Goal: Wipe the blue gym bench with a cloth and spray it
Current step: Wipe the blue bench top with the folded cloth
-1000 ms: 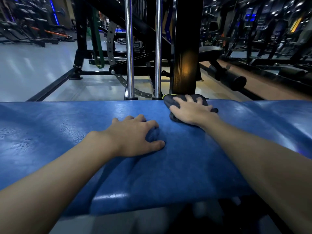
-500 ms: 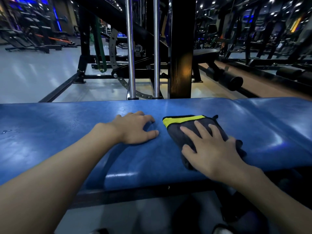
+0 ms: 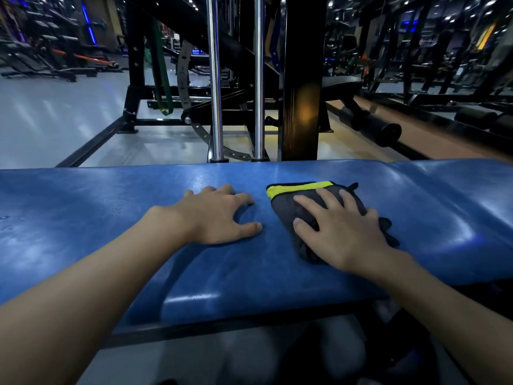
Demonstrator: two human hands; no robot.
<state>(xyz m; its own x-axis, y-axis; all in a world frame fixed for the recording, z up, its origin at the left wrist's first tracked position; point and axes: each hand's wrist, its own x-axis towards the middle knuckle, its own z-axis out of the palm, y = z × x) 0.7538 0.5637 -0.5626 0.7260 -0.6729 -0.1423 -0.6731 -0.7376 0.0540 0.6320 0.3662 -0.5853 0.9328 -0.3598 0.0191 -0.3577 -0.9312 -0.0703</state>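
Note:
The blue gym bench runs across the view from left to right, its padding glossy with damp patches at the left. A dark grey cloth with a yellow-green edge lies on the bench right of centre. My right hand presses flat on the cloth with fingers spread. My left hand rests palm-down on the bare padding just left of the cloth, fingers slightly bent. No spray bottle is in view.
Behind the bench stand two chrome guide rods, a black machine post and a black frame. A padded roller lies at the back right. More gym machines fill the background on a grey floor.
My right hand drew the cloth from the bench's far edge toward the near side, then shifted slightly forward. My left hand stayed in place on the padding.

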